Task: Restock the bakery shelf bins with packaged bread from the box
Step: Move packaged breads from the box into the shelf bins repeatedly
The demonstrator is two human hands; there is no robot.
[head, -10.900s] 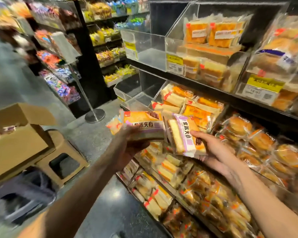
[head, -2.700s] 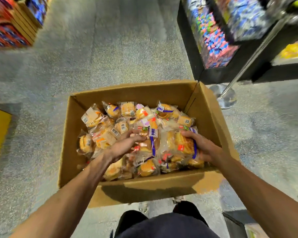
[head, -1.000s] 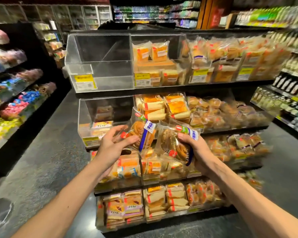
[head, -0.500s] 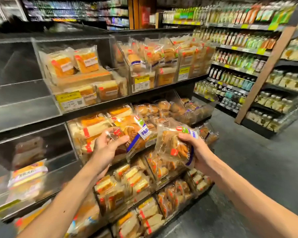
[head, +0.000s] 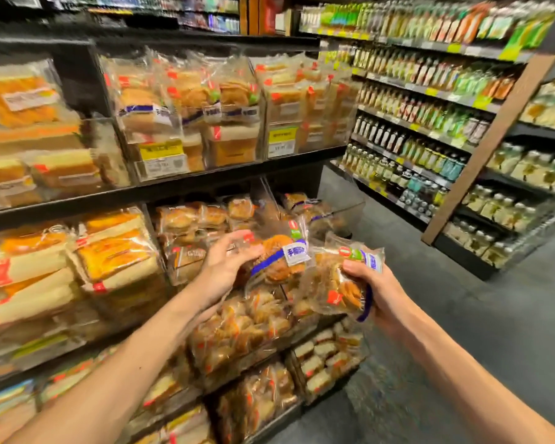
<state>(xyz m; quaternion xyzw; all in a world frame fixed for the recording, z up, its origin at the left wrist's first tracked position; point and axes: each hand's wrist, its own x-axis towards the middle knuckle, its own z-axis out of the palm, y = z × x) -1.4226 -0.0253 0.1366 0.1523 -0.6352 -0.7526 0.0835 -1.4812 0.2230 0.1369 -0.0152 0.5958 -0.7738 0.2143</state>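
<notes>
My left hand (head: 226, 267) grips a clear packet of brown bread with a blue band (head: 277, 259), held in front of the middle tier of the bakery shelf (head: 205, 184). My right hand (head: 374, 288) grips a second packet of the same bread (head: 337, 283), just right of the first and level with it. Behind both packets is a clear bin of similar round buns (head: 321, 213) at the shelf's right end, with room in its right part. The box is out of view.
Clear bins full of sliced cake and bread fill the upper tier (head: 186, 110) and the left of the middle tier (head: 77, 257). Lower bins (head: 327, 357) hold more packets. A bottle shelf (head: 430, 123) lines the aisle to the right, with grey floor (head: 510, 331) between.
The view has swung right along the shelf, from the empty left bins toward the right-end bins. Both hands still hold their bread packets and have moved with it.
</notes>
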